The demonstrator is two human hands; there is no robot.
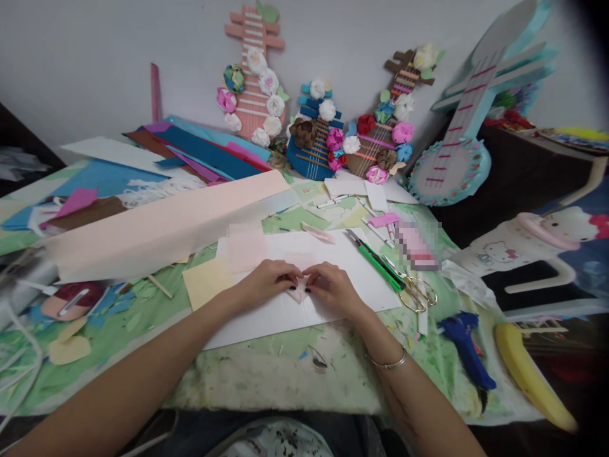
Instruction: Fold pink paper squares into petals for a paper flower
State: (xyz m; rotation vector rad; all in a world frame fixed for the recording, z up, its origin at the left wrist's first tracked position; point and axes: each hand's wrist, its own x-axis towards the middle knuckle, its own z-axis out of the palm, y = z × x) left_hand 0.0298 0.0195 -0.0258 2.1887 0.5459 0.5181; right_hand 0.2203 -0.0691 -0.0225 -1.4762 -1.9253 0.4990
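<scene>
Likely light, soft and easily creased

Nearest: stained, cloth-covered counter (233, 377), with blue glue gun (465, 352) well off to the right. Just past the front strip, over white board (247, 333): small pale pink paper (299, 294), narrowed to a point on the near side, apparently folded. Pinched from both sides, left grip (272, 279) and right grip (333, 289) each closed on it with thumb and fingers. Cannot tell whether touching the board or slightly lifted. Judged almost weightless, limp, hardly slippery; prone to tear under a hard pull. Best taken by opposite edges, fingertips only, without squashing the folds. Farther: pale pink square (246, 246) partly on the board, probably similar in feel. Beyond, leftward: long pink sheet (166, 222), likely floppy. Farthest, against the wall: flower-trimmed, lute-shaped pieces (250, 92).
</scene>
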